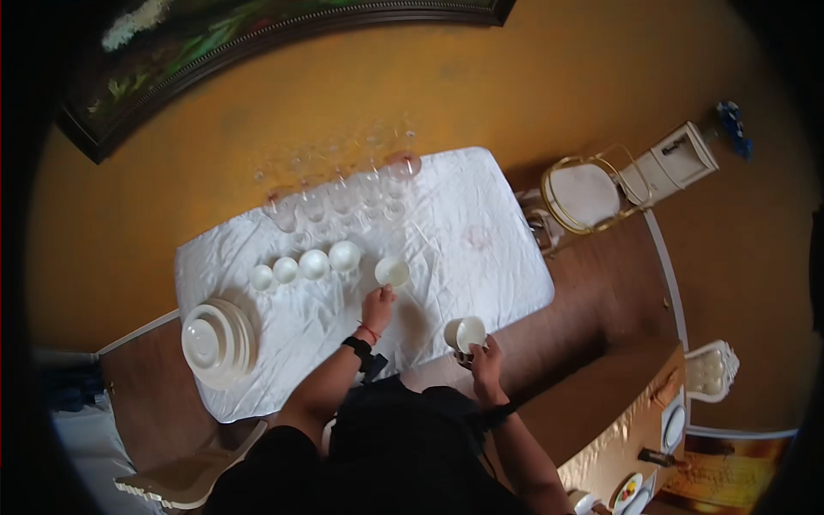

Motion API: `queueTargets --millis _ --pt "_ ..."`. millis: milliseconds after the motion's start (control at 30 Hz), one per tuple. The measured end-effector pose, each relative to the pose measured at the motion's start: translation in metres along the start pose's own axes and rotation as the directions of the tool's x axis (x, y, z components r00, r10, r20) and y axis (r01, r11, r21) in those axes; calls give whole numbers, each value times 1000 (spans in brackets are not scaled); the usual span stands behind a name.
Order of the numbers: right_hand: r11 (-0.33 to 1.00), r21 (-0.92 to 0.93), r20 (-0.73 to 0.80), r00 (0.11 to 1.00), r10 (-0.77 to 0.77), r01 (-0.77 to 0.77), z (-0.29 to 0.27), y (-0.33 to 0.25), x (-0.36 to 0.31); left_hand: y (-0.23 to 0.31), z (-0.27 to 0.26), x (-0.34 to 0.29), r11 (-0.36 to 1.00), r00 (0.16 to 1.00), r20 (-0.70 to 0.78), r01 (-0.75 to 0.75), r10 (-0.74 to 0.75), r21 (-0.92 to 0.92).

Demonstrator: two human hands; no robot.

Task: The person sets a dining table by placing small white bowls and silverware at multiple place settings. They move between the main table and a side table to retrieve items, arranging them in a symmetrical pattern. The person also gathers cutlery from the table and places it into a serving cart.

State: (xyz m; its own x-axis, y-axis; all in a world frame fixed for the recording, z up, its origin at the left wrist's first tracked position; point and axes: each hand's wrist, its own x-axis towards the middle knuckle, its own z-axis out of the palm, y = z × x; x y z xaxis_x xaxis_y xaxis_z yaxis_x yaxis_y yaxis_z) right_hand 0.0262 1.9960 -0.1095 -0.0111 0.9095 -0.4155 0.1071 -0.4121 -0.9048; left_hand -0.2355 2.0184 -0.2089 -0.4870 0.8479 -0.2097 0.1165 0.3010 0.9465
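Note:
My left hand (378,307) reaches over the white-covered table and grips the near rim of a white bowl (392,272); whether the bowl rests on the cloth I cannot tell. Off the table's front edge, my right hand (487,365) holds a second white cup or bowl (465,333) by its side, tilted so that its inside shows. Left of the first bowl runs a row of several round white bowls, the largest (345,257) at the right end and the smallest (262,277) at the left.
Several clear stemmed glasses (343,196) stand along the table's far edge. Stacked white plates (215,343) fill the left end of the white tablecloth (463,223). Beyond the right side is a gold-railed cart (584,197). A chair (193,472) stands at lower left, a laid table (601,455) at lower right.

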Motion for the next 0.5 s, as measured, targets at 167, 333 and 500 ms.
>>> queueTargets --millis 167,333,500 --pt "997 -37 69 995 68 -66 10 -3 91 -14 6 42 993 978 -168 120 -120 -9" --pt "985 -165 361 926 110 -53 32 -9 194 -13 24 67 972 958 -230 203 -172 116" --pt "905 -365 499 866 -7 218 89 1 243 -21 22 55 898 936 -181 216 -302 -383"
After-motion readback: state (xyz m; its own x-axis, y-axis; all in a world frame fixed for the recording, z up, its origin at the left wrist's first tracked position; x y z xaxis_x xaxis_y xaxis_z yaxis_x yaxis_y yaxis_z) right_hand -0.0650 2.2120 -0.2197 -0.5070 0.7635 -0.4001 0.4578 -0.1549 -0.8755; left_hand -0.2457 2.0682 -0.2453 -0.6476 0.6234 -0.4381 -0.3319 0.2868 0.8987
